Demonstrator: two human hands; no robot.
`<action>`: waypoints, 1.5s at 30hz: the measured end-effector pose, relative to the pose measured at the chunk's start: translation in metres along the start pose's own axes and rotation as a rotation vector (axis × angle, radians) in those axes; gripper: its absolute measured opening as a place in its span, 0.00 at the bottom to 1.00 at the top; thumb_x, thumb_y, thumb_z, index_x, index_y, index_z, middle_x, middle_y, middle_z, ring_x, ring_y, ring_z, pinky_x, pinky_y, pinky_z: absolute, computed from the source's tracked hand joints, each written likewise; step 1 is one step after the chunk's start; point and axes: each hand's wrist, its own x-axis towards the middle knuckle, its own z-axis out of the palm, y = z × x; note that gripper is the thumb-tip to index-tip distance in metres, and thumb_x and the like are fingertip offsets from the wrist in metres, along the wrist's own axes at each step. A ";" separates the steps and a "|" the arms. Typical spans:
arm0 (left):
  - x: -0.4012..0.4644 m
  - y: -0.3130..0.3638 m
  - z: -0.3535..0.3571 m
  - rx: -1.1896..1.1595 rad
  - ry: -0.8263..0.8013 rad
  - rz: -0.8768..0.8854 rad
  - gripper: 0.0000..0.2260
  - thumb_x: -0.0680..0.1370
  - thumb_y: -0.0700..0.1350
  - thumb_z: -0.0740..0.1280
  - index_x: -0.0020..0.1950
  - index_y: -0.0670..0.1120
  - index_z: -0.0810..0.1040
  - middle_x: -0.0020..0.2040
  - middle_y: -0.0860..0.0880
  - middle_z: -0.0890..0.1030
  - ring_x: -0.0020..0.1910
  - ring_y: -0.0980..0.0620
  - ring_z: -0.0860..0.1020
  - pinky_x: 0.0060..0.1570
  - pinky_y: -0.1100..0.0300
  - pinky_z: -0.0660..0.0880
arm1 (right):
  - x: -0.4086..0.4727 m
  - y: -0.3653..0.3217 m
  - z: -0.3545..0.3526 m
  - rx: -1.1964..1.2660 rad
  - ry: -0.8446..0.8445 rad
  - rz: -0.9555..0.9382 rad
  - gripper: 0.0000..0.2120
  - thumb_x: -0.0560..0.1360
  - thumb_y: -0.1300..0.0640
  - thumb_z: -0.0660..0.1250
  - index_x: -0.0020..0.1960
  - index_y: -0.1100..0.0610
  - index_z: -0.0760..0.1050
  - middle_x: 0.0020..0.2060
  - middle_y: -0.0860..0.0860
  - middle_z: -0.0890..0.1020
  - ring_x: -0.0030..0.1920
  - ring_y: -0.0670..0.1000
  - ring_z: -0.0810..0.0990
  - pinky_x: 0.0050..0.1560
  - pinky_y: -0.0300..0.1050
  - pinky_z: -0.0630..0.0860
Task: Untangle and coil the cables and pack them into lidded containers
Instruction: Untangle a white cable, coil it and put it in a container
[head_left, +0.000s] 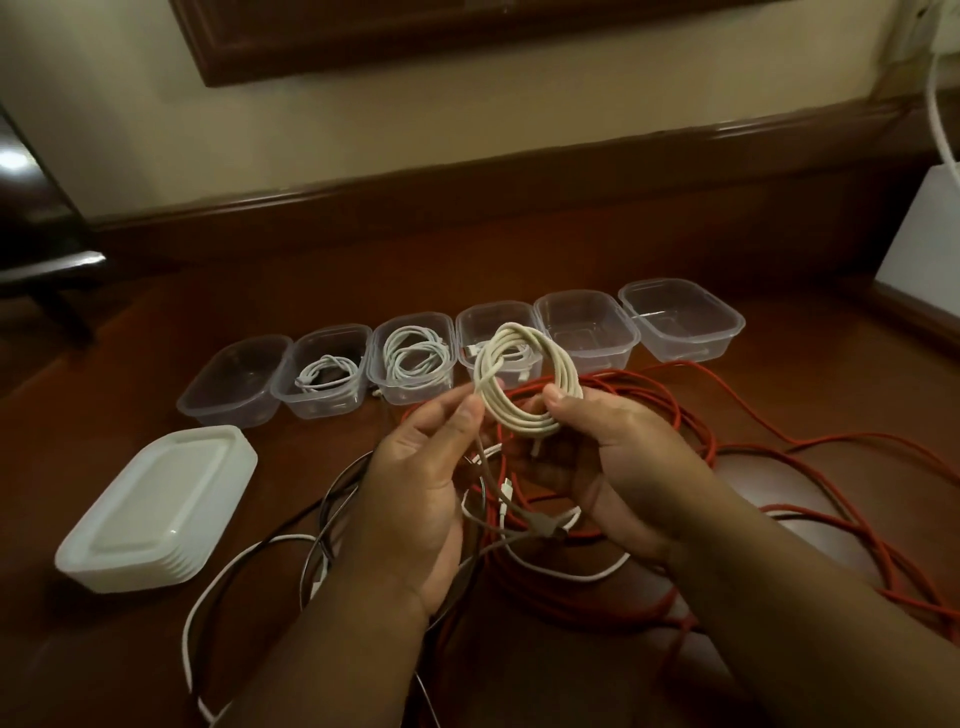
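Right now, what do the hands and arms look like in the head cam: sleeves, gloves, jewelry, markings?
Both are bare. The left hand and right hand wear no gloves, and no rings show on the visible fingers. No watch, band or sleeve appears on either forearm as far as the frame's bottom edge. No markings are visible, though the light is dim. Nails look short and unpainted.

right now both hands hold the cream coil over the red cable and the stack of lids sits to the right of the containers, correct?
Not quite: the head view shows the stack of lids at the left, near the leftmost container. The rest holds.
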 end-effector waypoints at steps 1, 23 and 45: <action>0.000 0.001 0.000 -0.004 0.000 -0.002 0.11 0.72 0.45 0.68 0.52 0.44 0.84 0.49 0.45 0.86 0.52 0.50 0.83 0.58 0.50 0.75 | 0.000 0.000 -0.001 -0.035 0.004 -0.021 0.11 0.80 0.58 0.61 0.46 0.62 0.78 0.39 0.57 0.84 0.41 0.53 0.83 0.43 0.46 0.82; -0.008 -0.012 0.011 0.099 0.180 0.093 0.08 0.77 0.39 0.68 0.55 0.46 0.82 0.49 0.47 0.86 0.51 0.50 0.84 0.60 0.47 0.77 | 0.001 0.016 0.001 -0.420 0.109 -0.279 0.04 0.80 0.56 0.64 0.54 0.54 0.76 0.46 0.57 0.85 0.49 0.56 0.85 0.56 0.61 0.80; 0.001 -0.011 0.001 -0.001 0.018 -0.012 0.26 0.70 0.26 0.55 0.61 0.47 0.76 0.56 0.37 0.82 0.60 0.38 0.79 0.63 0.38 0.73 | 0.001 0.022 0.003 -0.248 -0.017 -0.204 0.03 0.77 0.63 0.67 0.49 0.60 0.79 0.37 0.54 0.83 0.38 0.51 0.83 0.38 0.43 0.80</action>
